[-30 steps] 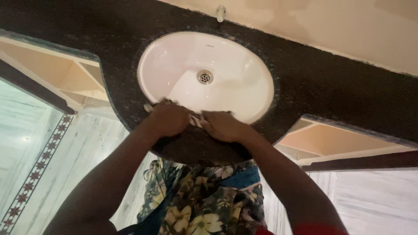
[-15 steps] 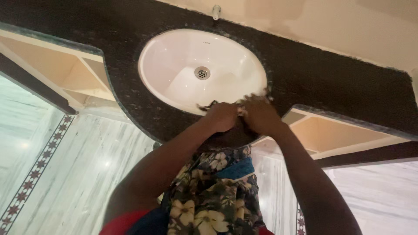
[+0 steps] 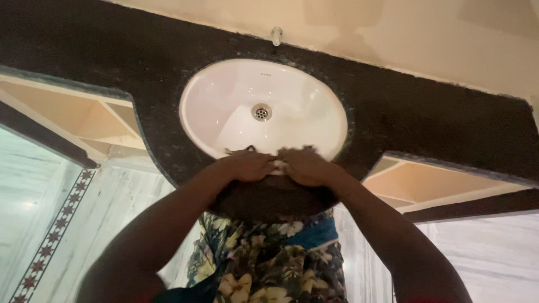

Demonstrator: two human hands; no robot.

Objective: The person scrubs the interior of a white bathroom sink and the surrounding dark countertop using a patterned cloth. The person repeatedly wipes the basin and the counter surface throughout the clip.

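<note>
Both your hands sit side by side at the centre of the frame, pressed down on the near rim of the white oval basin [image 3: 264,106]. That basin fills the upper middle, set into the dark speckled counter [image 3: 438,120], its long axis running left to right across the picture. Your left hand [image 3: 247,165] and right hand [image 3: 306,166] lie knuckle to knuckle, fingers curled and closed over a small cloth [image 3: 279,165]; only a pale scrap of it shows between them. The cloth lies along the rim's curve, directly under both hands, neither one nearer than the other. Above them, the drain [image 3: 261,111] sits at the basin's centre, and a small metal tap fitting [image 3: 275,35] stands at the wall.
</note>
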